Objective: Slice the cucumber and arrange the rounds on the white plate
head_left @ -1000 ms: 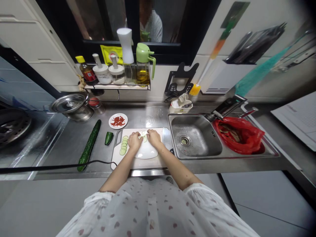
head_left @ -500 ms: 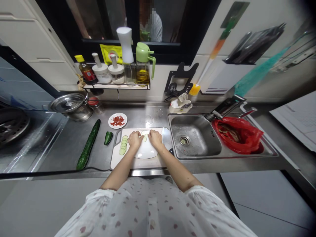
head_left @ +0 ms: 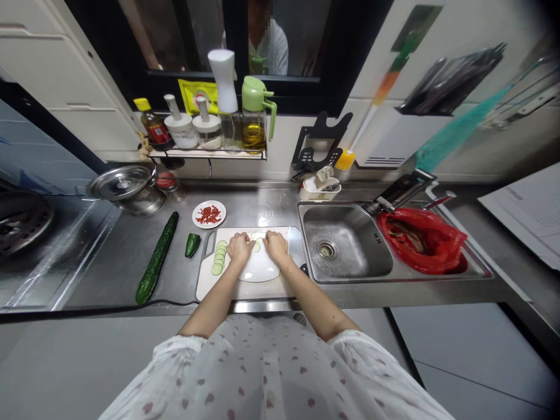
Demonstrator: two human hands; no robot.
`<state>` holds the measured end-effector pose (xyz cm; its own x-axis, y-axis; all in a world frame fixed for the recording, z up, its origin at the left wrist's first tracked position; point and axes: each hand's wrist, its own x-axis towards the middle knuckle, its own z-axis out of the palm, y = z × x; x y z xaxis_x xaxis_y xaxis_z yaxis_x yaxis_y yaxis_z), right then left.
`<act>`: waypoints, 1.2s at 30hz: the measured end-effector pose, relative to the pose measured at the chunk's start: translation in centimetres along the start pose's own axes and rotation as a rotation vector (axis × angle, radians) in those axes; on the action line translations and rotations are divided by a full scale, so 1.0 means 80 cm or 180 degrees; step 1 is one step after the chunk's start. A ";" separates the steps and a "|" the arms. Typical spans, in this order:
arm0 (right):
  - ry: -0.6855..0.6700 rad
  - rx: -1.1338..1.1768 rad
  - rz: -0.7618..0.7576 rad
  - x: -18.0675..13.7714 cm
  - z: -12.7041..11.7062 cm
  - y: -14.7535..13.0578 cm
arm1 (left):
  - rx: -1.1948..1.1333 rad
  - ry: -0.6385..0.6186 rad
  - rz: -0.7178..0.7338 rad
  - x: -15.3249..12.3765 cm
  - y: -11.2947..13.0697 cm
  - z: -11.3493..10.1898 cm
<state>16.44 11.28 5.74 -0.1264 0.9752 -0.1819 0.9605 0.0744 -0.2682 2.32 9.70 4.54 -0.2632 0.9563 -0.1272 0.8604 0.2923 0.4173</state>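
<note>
A white plate (head_left: 259,270) rests on the light cutting board (head_left: 219,287). My left hand (head_left: 239,247) is over the plate's left rim, its fingers closed at a cucumber slice (head_left: 257,247) by the thumb. Opposite it, my right hand (head_left: 275,245) is at the right rim with curled fingers; whatever they hold is hidden. More pale slices show between the hands, toward the plate's far edge. Along the board's left side lies an overlapping row of cucumber slices (head_left: 218,260). The knife blade (head_left: 296,240) shows at the board's right, partly behind the plate.
Left of the board lie a cucumber piece (head_left: 192,245) and a long cucumber (head_left: 157,259). A small dish (head_left: 196,223) with chopped red bits stands behind. On the right are the sink (head_left: 350,254) and a red plastic bag (head_left: 437,259). A condiment rack (head_left: 205,154) hangs above the counter.
</note>
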 end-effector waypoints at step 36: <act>-0.0129 -0.0068 0.0014 -0.021 0.010 -0.017 | 0.0081 0.0021 0.0032 -0.003 0.001 0.000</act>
<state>15.15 9.35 5.64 -0.1316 0.9663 -0.2213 0.9661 0.0750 -0.2471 2.41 9.53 4.62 -0.2574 0.9592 -0.1172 0.8739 0.2828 0.3954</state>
